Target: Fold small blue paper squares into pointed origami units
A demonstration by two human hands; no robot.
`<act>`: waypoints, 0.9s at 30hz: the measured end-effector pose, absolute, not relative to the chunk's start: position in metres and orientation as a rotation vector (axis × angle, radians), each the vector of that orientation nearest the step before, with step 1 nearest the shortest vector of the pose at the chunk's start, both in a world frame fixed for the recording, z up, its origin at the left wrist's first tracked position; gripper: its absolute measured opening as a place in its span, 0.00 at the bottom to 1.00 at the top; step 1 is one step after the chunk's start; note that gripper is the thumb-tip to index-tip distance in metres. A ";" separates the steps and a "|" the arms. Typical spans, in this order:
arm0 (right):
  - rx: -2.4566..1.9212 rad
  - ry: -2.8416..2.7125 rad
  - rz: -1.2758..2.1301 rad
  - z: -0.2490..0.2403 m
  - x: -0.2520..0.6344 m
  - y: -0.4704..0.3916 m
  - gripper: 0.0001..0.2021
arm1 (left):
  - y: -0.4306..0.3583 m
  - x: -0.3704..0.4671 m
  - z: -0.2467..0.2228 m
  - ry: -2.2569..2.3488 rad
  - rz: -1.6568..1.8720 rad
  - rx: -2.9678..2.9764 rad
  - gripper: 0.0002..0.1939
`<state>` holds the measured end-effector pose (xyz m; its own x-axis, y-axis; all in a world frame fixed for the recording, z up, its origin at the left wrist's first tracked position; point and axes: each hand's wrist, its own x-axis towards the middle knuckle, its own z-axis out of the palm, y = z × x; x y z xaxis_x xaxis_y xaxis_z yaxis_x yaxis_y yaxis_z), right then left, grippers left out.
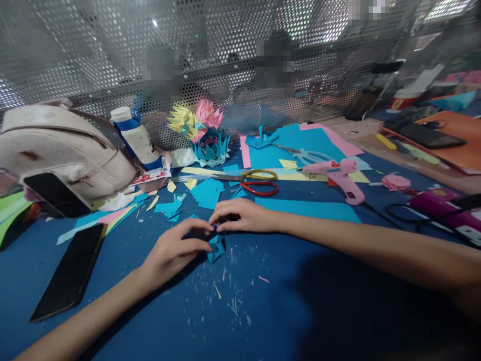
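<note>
A small folded blue paper piece (216, 249) lies on the dark blue table (263, 311), just in front of my hands. My left hand (176, 250) reaches in from the left, thumb and forefinger apart, with the thumb tip at the edge of the piece. Just behind the piece is my right hand (242, 215), its fingers curled down and bent toward the thumb. The fingertips of both hands nearly meet. Whatever the right fingertips may pinch is too small to make out.
Blue scraps (207, 193), red-and-yellow scissors (259, 183) and a pink glue gun (340, 178) lie beyond my hands. Paper flowers (210, 143) and a bottle (133, 135) stand behind. Phones (69, 273) and a backpack (63, 145) are left; blue sheets (278, 150) lie back right.
</note>
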<state>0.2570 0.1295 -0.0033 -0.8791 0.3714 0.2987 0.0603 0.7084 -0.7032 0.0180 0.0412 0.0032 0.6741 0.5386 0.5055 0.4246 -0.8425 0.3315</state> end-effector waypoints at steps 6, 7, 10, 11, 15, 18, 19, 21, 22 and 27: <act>-0.275 -2.423 1.210 -0.005 0.256 0.125 0.07 | 0.050 0.032 0.007 0.885 0.931 2.421 0.13; -0.312 -2.417 1.203 -0.005 0.255 0.123 0.06 | 0.051 0.033 0.006 0.895 0.933 2.394 0.13; -0.432 -2.412 1.165 -0.004 0.253 0.117 0.07 | 0.052 0.031 0.004 0.926 0.933 2.332 0.13; -0.473 -2.414 1.148 -0.003 0.253 0.115 0.08 | 0.052 0.030 0.004 0.937 0.931 2.317 0.13; -0.590 -2.448 1.098 -0.003 0.249 0.109 0.07 | 0.049 0.028 0.002 0.992 0.914 2.275 0.12; -0.637 -2.466 1.068 -0.002 0.249 0.108 0.06 | 0.046 0.028 0.002 1.105 0.912 2.227 0.10; -0.646 -2.471 1.056 -0.002 0.249 0.108 0.05 | 0.045 0.028 0.002 1.151 0.905 2.207 0.09; -0.652 -2.488 1.022 -0.002 0.249 0.108 0.05 | 0.042 0.027 0.002 1.234 0.866 2.177 0.07; -0.653 -2.498 1.002 -0.002 0.249 0.108 0.04 | 0.041 0.026 0.002 1.265 0.837 2.172 0.06; -0.673 -2.551 0.908 -0.001 0.248 0.106 0.02 | 0.039 0.023 -0.002 1.327 0.736 2.219 0.07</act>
<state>0.2480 0.1064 -0.0013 -0.8262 0.5394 0.1627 0.3154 0.6820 -0.6598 0.0228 0.0393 -0.0020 0.3954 0.8935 0.2129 0.6538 -0.4366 0.6180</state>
